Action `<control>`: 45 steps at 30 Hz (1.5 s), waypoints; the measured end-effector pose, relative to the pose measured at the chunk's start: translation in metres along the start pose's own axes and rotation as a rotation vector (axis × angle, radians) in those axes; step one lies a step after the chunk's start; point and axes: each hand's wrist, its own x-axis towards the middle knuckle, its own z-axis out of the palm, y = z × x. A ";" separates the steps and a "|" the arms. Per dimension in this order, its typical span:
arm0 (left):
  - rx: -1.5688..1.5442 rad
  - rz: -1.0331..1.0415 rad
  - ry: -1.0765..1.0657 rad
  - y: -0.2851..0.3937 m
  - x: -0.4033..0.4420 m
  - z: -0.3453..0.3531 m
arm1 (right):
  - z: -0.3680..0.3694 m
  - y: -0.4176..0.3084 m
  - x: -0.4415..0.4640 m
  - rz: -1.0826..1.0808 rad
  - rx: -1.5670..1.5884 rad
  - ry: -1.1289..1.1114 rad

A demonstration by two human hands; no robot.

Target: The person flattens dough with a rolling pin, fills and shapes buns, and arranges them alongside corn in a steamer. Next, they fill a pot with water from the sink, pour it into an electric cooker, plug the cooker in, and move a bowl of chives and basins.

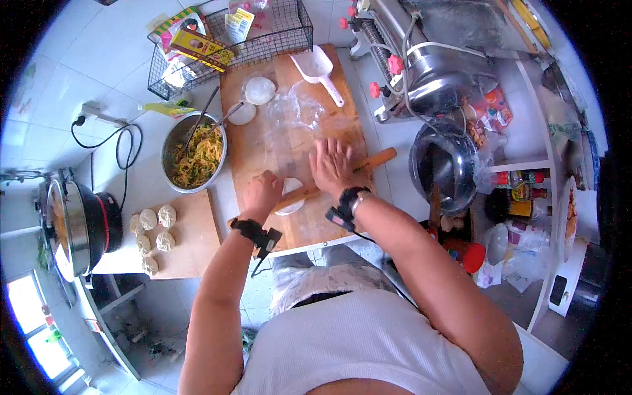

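A wooden rolling pin (376,160) lies slantwise across a floured wooden board (345,125), over a round white dough piece (290,208). My right hand (332,166) rests on the pin with its fingers spread and its palm down. At the dough's left edge, my left hand (261,193) is closed near the pin's left part; its fingertips are partly hidden, and what they hold is too small to make out. Two more flat dough rounds, one at the back (260,90) and one beside it (242,113), lie further up the board.
A metal bowl of filling (196,152) with chopsticks stands left of the board. Shaped buns (166,241) sit on a second board (194,253). A white scoop (318,68) and a wire basket (273,36) are at the back. To the right are a steel machine (421,72) and a dark bowl (446,164).
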 end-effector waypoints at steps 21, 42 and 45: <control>-0.058 0.184 -0.056 -0.027 -0.009 -0.003 | 0.009 -0.002 -0.024 -0.049 0.069 -0.017; -0.247 -0.110 0.134 -0.002 0.014 0.019 | 0.032 0.023 -0.075 -0.300 -0.116 0.272; -0.244 0.156 -0.058 0.005 -0.005 0.024 | -0.013 0.041 -0.114 -0.401 -0.039 -0.175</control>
